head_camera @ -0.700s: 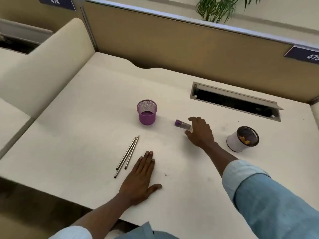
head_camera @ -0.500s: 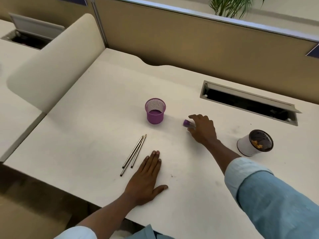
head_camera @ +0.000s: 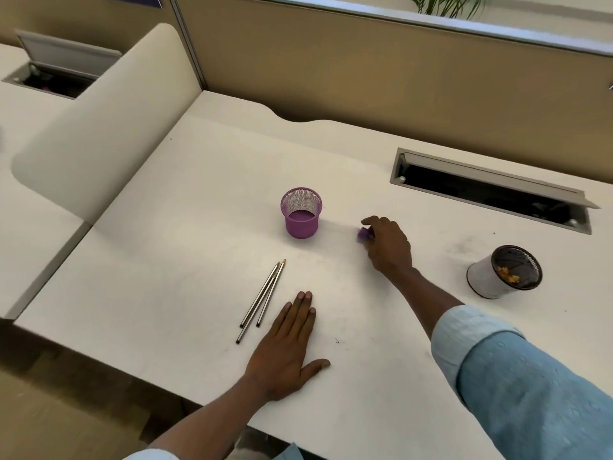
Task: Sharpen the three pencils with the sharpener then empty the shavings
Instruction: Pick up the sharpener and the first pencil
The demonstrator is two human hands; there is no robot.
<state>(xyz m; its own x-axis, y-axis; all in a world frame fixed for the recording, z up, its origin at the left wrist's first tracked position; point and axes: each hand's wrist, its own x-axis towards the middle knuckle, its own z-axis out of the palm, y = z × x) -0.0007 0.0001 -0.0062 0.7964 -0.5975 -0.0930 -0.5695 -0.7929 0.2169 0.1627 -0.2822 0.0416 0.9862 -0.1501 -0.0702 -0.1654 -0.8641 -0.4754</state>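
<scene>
Three pencils (head_camera: 262,300) lie side by side on the white desk (head_camera: 185,260), tips pointing up and to the right. My left hand (head_camera: 287,346) rests flat on the desk just right of them, fingers together, holding nothing. A small purple sharpener (head_camera: 364,234) is in the fingers of my right hand (head_camera: 386,247), which is closed around it near the desk's middle; most of the sharpener is hidden by the fingers. A purple mesh cup (head_camera: 301,212) stands upright to the left of that hand.
A white cup with a dark inside (head_camera: 504,272) holding some orange-brown shavings stands tilted at the right. A long open cable slot (head_camera: 491,190) runs along the back right. A tan partition wall (head_camera: 365,71) rises behind the desk, and a curved side panel (head_camera: 99,127) stands at the left.
My right hand has closed over the purple sharpener, covering more of it. My left hand and the pencils have stayed put. The camera view has shifted.
</scene>
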